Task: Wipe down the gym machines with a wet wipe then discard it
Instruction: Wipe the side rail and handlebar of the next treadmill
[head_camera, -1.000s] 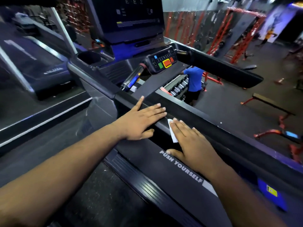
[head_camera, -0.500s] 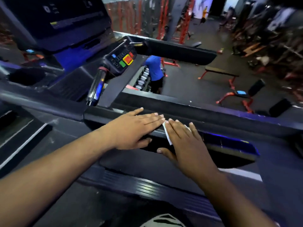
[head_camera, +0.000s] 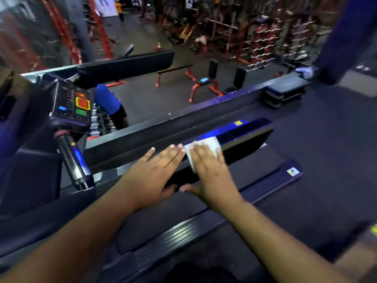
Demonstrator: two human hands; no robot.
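Flat hands point(head_camera: 179, 170) side by side, right on wipe point(head_camera: 212, 145), treadmill rail point(head_camera: 244, 137), gym floor point(head_camera: 155, 101).

The wipe point(head_camera: 204, 152) is white against the black handrail point(head_camera: 234, 144), which carries a blue sheen and a small yellow label point(head_camera: 237, 123). The control panel point(head_camera: 72, 105) is dark, with a red button edged in yellow point(head_camera: 82, 103), a green button point(head_camera: 81, 112) and a small blue one point(head_camera: 62, 108). The benches point(head_camera: 175, 73) beyond have black pads on red frames. A person's shirt point(head_camera: 106, 98) is blue.
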